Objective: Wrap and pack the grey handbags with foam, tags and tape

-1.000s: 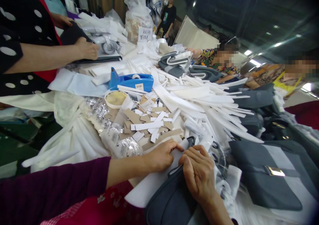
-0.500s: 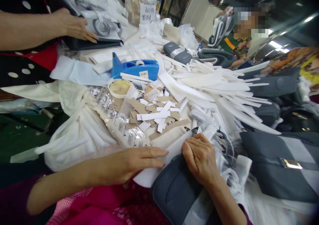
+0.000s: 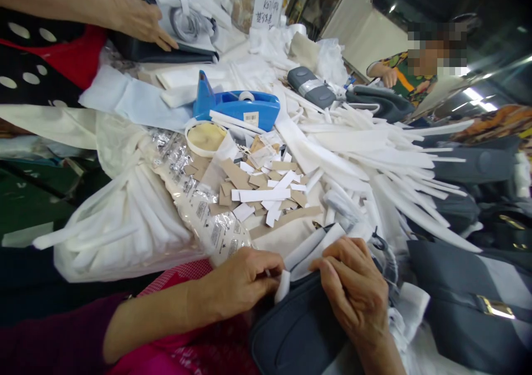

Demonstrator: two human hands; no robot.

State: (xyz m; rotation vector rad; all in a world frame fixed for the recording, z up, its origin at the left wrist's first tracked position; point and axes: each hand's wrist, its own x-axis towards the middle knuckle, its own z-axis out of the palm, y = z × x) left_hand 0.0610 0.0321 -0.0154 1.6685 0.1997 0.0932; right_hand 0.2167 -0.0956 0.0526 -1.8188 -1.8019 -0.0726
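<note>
Head view:

1. Dark bag: one, at the lower middle, below and between the two hands, its mouth turned toward the table's middle.
2. White sheet: one, soft-looking, standing partly out of the mouth of the dark bag; a narrow end is folded over at the left.
3. Left hand: thumb and fingers pinched together on the folded end of the white sheet.
4. Right hand: clamped over the bag's upper edge, fingertips against the white sheet.
5. Paper and card strips: white and brown, a loose heap just beyond the hands, crowding the space ahead.
6. Printed clear film: crumpled, left of the heap, running down close to the left hand.
7. Clear plastic bag: filled with white rods, above the left forearm.
8. Tape dispenser: blue, barcode label on its side, behind a cream-coloured ring.
9. White strips: a wide, fanned pile, ends jutting right.
10. Buckled bag: dark, pale band, gold-coloured buckle; right of the right hand, a white roll between.
11. Co-worker's hand: upper left, resting on a dark piece beside a grey coil.
</note>
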